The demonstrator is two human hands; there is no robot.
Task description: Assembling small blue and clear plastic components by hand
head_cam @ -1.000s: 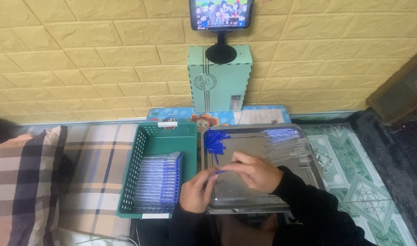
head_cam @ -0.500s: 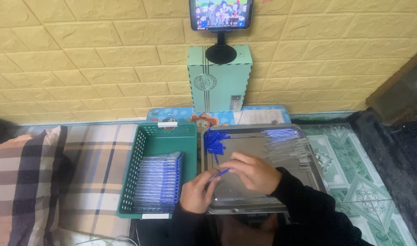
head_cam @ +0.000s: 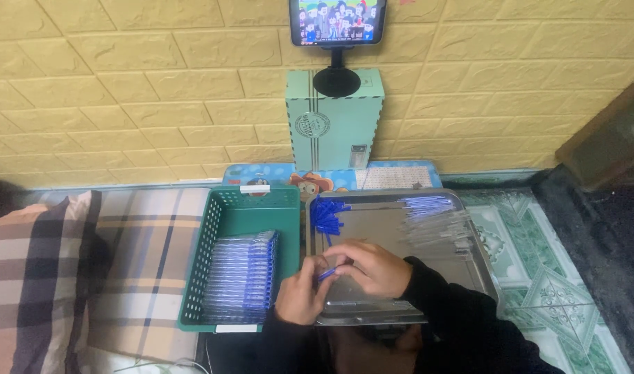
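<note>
From the head camera I see my left hand [head_cam: 302, 296] and right hand [head_cam: 374, 269] meeting over the near left corner of the shallow steel tray [head_cam: 469, 266], both pinched on a slim blue plastic pen [head_cam: 327, 274]. I judge it light, stiff and slick, best held mid-barrel. Finished pens fill the green plastic basket [head_cam: 223, 215] at left.

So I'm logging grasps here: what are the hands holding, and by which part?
Both hands meet on one small blue pen part above the metal tray: left hand at its lower end, right hand at the upper. Exact finger grip is hidden.
</note>
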